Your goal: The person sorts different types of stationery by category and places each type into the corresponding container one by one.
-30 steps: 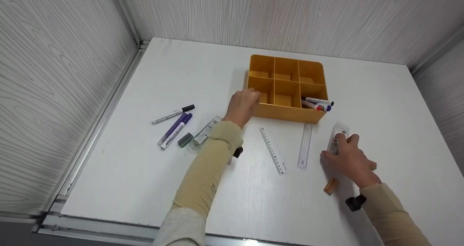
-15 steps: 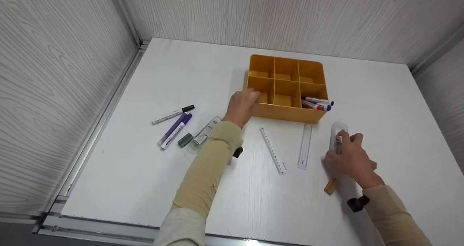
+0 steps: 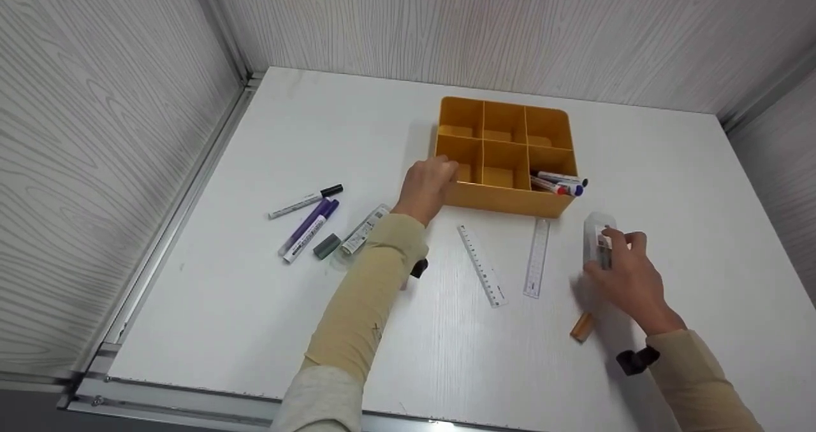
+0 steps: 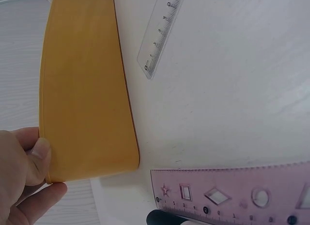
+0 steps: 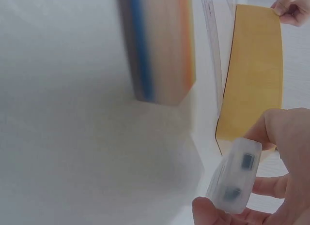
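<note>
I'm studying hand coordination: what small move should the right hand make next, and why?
Probably bring the clear case toward the front-middle compartment of the orange organizer: the right hand holds the case, the left hand grips the organizer, and markers sit in the neighboring compartment.

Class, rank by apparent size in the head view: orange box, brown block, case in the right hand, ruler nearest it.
Largest: orange box
Middle: case and ruler, unsure because the right hand hides part of the case
Smallest: brown block

Free air leads from the right hand point(image 3: 631, 279) to the box point(image 3: 497, 198); rulers point(image 3: 537, 257) lie left of that way, pens point(image 3: 556, 178) jut over the box's near right rim, and the left hand point(image 3: 424, 190) blocks its near left corner
</note>
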